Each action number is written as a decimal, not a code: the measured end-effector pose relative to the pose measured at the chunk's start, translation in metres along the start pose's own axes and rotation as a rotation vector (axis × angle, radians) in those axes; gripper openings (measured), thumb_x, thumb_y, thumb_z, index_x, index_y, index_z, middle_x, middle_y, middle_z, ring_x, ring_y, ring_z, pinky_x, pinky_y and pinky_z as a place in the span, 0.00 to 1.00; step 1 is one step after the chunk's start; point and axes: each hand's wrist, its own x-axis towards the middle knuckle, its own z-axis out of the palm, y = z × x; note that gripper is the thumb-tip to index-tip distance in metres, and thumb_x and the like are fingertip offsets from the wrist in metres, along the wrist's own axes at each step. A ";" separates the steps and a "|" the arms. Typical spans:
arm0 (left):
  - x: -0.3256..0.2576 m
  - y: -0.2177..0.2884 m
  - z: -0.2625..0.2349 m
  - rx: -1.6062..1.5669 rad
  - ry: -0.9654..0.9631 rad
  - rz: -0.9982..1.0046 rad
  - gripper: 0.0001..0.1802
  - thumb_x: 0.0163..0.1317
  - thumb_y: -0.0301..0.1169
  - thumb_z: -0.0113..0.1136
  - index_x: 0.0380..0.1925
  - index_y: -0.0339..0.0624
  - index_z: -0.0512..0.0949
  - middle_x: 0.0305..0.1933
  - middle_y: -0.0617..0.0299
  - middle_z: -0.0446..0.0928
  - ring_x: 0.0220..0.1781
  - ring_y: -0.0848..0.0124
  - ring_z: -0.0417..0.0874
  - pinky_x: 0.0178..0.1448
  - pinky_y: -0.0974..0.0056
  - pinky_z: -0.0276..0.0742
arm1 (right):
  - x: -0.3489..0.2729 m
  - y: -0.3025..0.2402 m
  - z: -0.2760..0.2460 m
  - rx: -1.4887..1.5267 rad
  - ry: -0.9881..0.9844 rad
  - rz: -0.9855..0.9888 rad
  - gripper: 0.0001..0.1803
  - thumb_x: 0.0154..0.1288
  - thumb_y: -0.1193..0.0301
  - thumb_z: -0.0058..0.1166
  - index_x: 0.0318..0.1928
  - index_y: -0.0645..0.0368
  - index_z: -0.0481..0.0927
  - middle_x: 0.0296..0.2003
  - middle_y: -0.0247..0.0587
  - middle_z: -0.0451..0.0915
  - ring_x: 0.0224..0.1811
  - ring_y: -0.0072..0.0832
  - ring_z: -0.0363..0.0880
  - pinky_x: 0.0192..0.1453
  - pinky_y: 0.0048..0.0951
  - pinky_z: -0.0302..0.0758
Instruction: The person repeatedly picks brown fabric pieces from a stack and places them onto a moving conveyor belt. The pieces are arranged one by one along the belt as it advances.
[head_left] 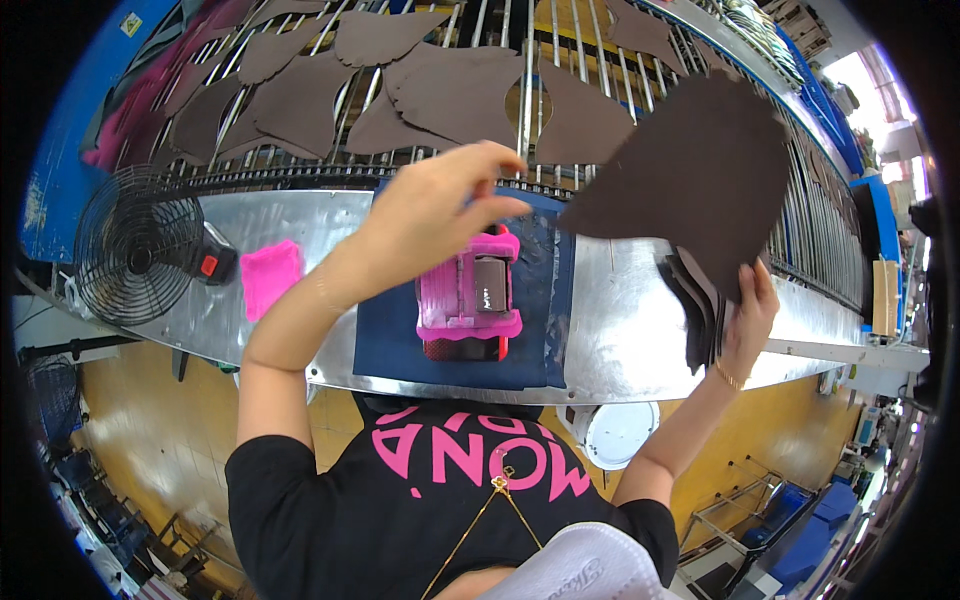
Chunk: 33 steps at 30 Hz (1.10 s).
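Beyond the flat dark blue mat (543, 345) runs a wide rack of shiny metal rods (529, 80), bearing matte brown leather-like pieces (300, 95) with curved outlines. Under the mat spreads the smooth silver metal tabletop (620, 310).

Up and to the right of the mat hangs a dark brown, broad-ended flat panel (695, 165), grasped at its lower edge by the right hand (748, 318). Its pointed corner reaches toward the left hand (455, 205), which hovers over the mat's far part, fingers half curled and holding nothing. Such a sheet looks limp; a light pinch at both ends, tension even, should prevent folds or creases, with the free edge best lifted clear of its neighbours.

Left of the mat stands a round black wire-caged fan (140, 245); to its right lies a stack of thin dark curved pieces (692, 310). On the mat itself sits a glossy pink scallop-edged tray (440, 300) holding a small brown block (492, 285). Nearer the mat than the fan lies a small bright pink square (271, 280), its surface slightly crumpled.
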 end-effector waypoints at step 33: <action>-0.085 -0.072 -0.053 -0.201 0.232 -0.538 0.21 0.61 0.30 0.62 0.54 0.43 0.73 0.27 0.70 0.71 0.15 0.86 0.65 0.17 0.76 0.57 | 0.000 0.163 -0.140 -1.509 0.379 0.376 0.35 0.58 0.42 0.54 0.48 0.63 0.80 0.44 0.58 0.80 0.49 0.53 0.77 0.52 0.47 0.74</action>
